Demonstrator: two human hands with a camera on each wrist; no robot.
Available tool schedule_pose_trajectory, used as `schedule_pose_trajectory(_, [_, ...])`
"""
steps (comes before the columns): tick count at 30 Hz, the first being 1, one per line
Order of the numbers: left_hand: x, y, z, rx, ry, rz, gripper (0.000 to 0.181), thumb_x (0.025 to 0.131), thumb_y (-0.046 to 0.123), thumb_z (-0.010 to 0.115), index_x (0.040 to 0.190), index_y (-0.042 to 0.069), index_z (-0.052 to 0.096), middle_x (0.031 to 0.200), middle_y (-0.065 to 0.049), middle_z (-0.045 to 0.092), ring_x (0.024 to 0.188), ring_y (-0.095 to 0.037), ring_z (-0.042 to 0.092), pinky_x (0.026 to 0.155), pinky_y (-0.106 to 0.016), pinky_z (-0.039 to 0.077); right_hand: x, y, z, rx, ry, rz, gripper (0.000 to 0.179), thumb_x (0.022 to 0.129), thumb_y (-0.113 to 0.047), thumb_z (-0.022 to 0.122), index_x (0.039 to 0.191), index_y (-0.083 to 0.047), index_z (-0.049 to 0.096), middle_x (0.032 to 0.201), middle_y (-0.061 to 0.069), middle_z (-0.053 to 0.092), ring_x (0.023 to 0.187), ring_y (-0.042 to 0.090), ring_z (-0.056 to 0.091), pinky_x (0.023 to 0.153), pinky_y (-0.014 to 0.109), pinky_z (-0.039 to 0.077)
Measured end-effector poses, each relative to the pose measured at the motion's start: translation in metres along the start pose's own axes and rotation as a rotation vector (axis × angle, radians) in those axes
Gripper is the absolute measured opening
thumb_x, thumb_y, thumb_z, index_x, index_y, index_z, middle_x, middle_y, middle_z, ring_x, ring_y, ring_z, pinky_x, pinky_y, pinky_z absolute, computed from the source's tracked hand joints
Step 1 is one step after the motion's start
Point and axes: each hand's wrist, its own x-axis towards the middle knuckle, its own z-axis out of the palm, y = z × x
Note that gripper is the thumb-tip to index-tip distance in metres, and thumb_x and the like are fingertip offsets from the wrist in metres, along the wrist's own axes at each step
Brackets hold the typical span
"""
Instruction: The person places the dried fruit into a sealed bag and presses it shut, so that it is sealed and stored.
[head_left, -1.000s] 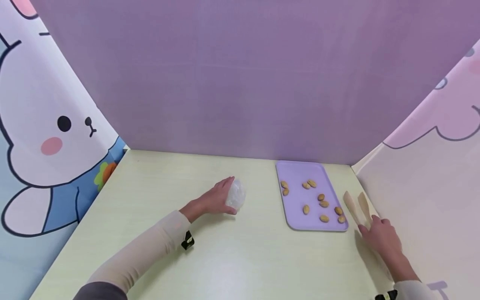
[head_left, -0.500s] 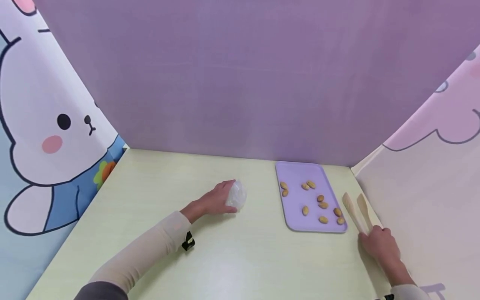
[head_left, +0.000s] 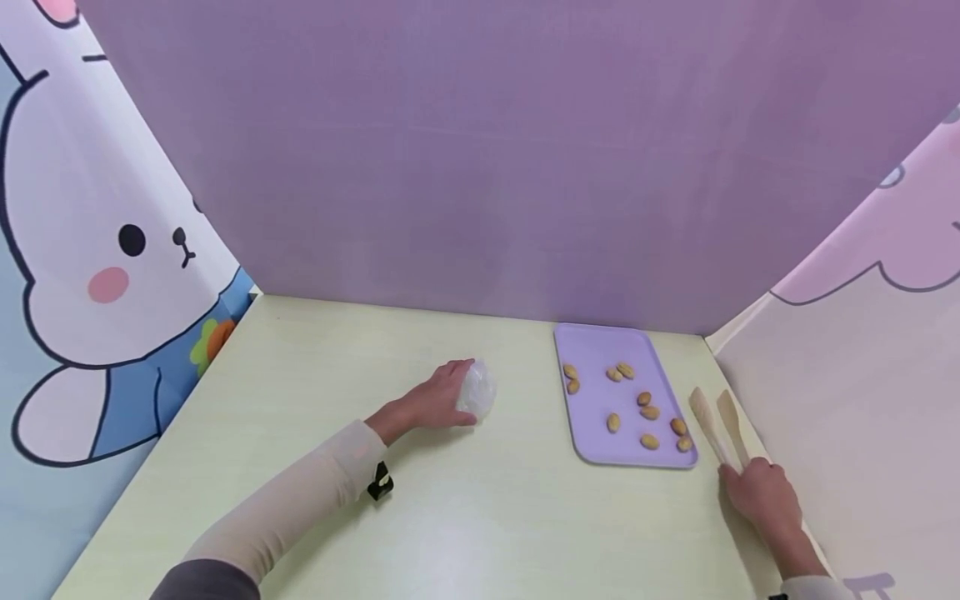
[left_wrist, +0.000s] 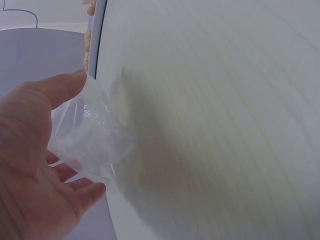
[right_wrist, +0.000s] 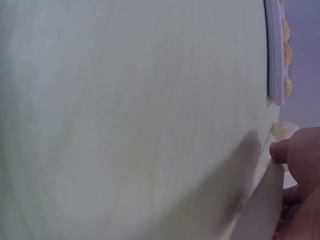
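My left hand [head_left: 438, 398] holds a clear plastic bowl-like thing [head_left: 477, 390] on its side facing right, thumb on one side and fingers on the other. In the left wrist view, this see-through thing [left_wrist: 92, 132] has a shiny, creased-looking surface, and its exact kind is hard to tell. At the right edge of the table, my right hand [head_left: 767, 498] grips light wooden tongs [head_left: 705, 417] with their two tips spread apart and pointing away from me. The right wrist view shows the tongs' pale broad end [right_wrist: 260, 212] below the thumb, with the fingers partly hidden.
A purple tray [head_left: 600, 454] lies at the back right, between the hands. On it are several pistachio-like nuts [head_left: 649, 412], scattered singly and in pairs. A purple wall [head_left: 480, 167] stands behind the pale table [head_left: 450, 517], with cartoon-printed cloths at both sides.
My right hand has slid back along the tongs, toward me, and its fingers have closed more around them. The left hand and the clear thing stay nearly in place.
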Motion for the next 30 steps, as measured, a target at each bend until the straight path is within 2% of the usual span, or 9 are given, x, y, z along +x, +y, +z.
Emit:
schedule_pose_trajectory(7, [0.001, 0.002, -0.002, -0.003, -0.005, 0.0, 0.1, 0.084, 0.034, 0.082, 0.158, 0.003, 0.023, 0.155, -0.022, 0.037, 0.138, -0.037, 0.043, 0.107, -0.055, 0.047, 0.003, 0.002, -0.004, 0.061, 0.058, 0.015, 0.063, 0.102, -0.04, 0.045, 0.115, 0.022, 0.045, 0.1, 0.04, 0.047, 0.076, 0.046, 0.056, 0.06, 0.052, 0.046])
schedule_pose_trajectory(12, [0.002, 0.002, -0.004, 0.0, 0.017, 0.01, 0.099, 0.084, 0.036, 0.081, 0.158, 0.003, 0.025, 0.155, -0.021, 0.038, 0.138, -0.037, 0.044, 0.108, -0.054, 0.047, 0.005, -0.004, -0.012, 0.08, 0.077, -0.027, 0.068, 0.104, -0.042, 0.044, 0.126, 0.023, 0.042, 0.109, 0.044, 0.046, 0.089, 0.055, 0.057, 0.069, 0.059, 0.047])
schedule_pose_trajectory(15, [0.004, 0.002, -0.006, -0.018, 0.026, 0.01, 0.099, 0.083, 0.036, 0.08, 0.158, 0.004, 0.025, 0.156, -0.021, 0.037, 0.137, -0.036, 0.044, 0.107, -0.054, 0.047, 0.006, -0.011, -0.014, 0.098, 0.099, -0.067, 0.065, 0.104, -0.04, 0.045, 0.125, 0.021, 0.046, 0.109, 0.045, 0.048, 0.093, 0.057, 0.056, 0.071, 0.061, 0.046])
schedule_pose_trajectory(19, [0.003, 0.003, -0.011, -0.044, 0.04, -0.004, 0.098, 0.084, 0.036, 0.079, 0.158, 0.005, 0.024, 0.156, -0.02, 0.036, 0.136, -0.035, 0.045, 0.106, -0.056, 0.048, 0.007, -0.025, -0.016, 0.119, 0.166, -0.153, 0.055, 0.103, -0.036, 0.049, 0.113, 0.017, 0.055, 0.097, 0.039, 0.057, 0.087, 0.053, 0.059, 0.068, 0.061, 0.045])
schedule_pose_trajectory(22, [0.003, 0.003, -0.014, -0.061, 0.049, -0.006, 0.097, 0.084, 0.036, 0.079, 0.158, 0.005, 0.025, 0.156, -0.02, 0.036, 0.134, -0.035, 0.045, 0.105, -0.056, 0.048, 0.008, -0.037, -0.018, 0.118, 0.204, -0.213, 0.052, 0.103, -0.033, 0.05, 0.113, 0.018, 0.056, 0.093, 0.039, 0.062, 0.085, 0.056, 0.061, 0.069, 0.062, 0.046])
schedule_pose_trajectory(27, [0.001, 0.002, -0.019, -0.087, 0.056, -0.005, 0.095, 0.085, 0.034, 0.079, 0.157, 0.005, 0.025, 0.154, -0.02, 0.037, 0.132, -0.035, 0.046, 0.105, -0.056, 0.048, 0.009, -0.057, -0.02, 0.107, 0.196, -0.253, 0.057, 0.105, -0.033, 0.047, 0.122, 0.021, 0.051, 0.103, 0.042, 0.064, 0.094, 0.063, 0.06, 0.075, 0.065, 0.048])
schedule_pose_trajectory(30, [0.0, 0.001, -0.021, -0.117, 0.052, -0.013, 0.096, 0.084, 0.033, 0.079, 0.158, 0.006, 0.024, 0.154, -0.02, 0.037, 0.13, -0.034, 0.046, 0.104, -0.056, 0.048, 0.01, -0.067, -0.021, 0.12, 0.162, -0.264, 0.057, 0.105, -0.036, 0.046, 0.122, 0.018, 0.053, 0.101, 0.038, 0.067, 0.091, 0.056, 0.063, 0.073, 0.06, 0.049])
